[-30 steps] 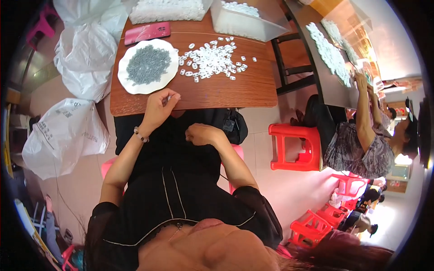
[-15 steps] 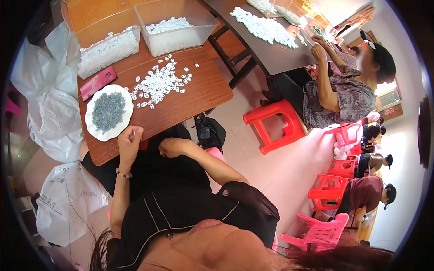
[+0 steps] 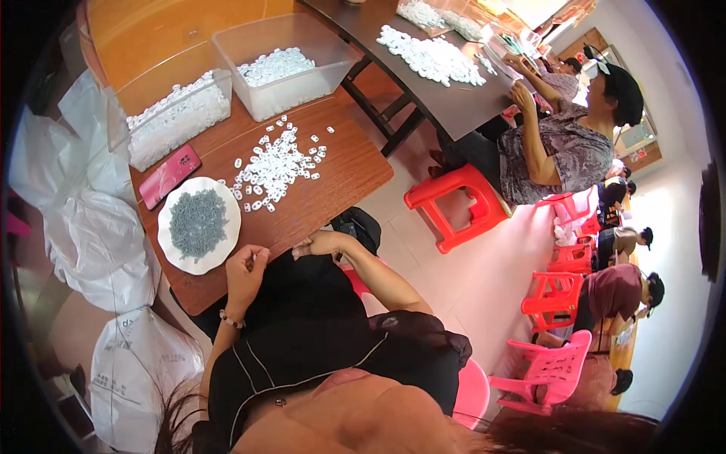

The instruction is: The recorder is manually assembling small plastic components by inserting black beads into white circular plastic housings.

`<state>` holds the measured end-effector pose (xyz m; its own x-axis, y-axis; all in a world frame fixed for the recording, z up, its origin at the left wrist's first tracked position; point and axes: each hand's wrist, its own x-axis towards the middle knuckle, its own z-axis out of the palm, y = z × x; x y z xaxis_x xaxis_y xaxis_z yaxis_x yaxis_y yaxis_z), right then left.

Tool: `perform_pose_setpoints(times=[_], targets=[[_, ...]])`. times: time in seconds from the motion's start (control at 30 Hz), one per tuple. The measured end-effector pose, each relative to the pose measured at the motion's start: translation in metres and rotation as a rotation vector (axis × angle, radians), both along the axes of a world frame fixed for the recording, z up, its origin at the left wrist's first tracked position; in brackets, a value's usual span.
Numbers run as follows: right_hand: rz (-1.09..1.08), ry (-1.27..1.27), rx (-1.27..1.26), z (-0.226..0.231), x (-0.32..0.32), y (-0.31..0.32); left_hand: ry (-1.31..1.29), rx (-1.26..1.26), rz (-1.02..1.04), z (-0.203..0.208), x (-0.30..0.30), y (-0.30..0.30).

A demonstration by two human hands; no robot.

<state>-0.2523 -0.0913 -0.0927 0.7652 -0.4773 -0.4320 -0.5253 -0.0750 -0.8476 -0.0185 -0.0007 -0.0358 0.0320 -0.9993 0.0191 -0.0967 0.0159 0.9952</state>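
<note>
My left hand [image 3: 248, 274] is at the near edge of the wooden table [image 3: 333, 185], just beside a white scalloped plate [image 3: 171, 251]. Its thumb and fingers are pinched together, and anything between them is too small to make out. Grey screw-like pieces [image 3: 198, 223] are heaped on the plate. At the same table edge, to the right, my right hand [image 3: 321, 244] has its fingers curled in; what they hold, if anything, is hidden. Beyond both hands lies a loose pile of small white plastic pieces with holes [image 3: 276, 168].
Two clear bins, one left [image 3: 181, 121] and one right [image 3: 291, 94], hold more white pieces behind the pile. A pink phone [image 3: 169, 177] lies beside the plate. White sacks [image 3: 83, 197] stand left. A seated co-worker [image 3: 556, 151] and red stools [image 3: 457, 208] are to the right.
My right hand has risen from my lap to the table edge, closer to my left hand. My left hand stays pinched beside the plate. The whole view has shifted a little.
</note>
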Motion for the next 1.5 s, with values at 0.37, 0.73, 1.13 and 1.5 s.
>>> perform_pose_setpoints(times=[0.37,0.73,1.13,1.5], targets=[[-0.259,-0.202,-0.016,0.018,-0.005,-0.001,-0.081,0.038,-0.022,0.019,0.005,0.003],[-0.142,0.006,0.042,0.007,0.002,0.007,-0.047,0.063,0.044,0.018,0.000,0.004],[0.040,0.009,-0.410,0.106,-0.014,0.021,0.053,0.272,0.166,0.034,-0.008,0.006],[-0.196,-0.298,-0.186,0.128,0.018,-0.012,0.124,0.229,0.151,0.066,-0.023,-0.013]])
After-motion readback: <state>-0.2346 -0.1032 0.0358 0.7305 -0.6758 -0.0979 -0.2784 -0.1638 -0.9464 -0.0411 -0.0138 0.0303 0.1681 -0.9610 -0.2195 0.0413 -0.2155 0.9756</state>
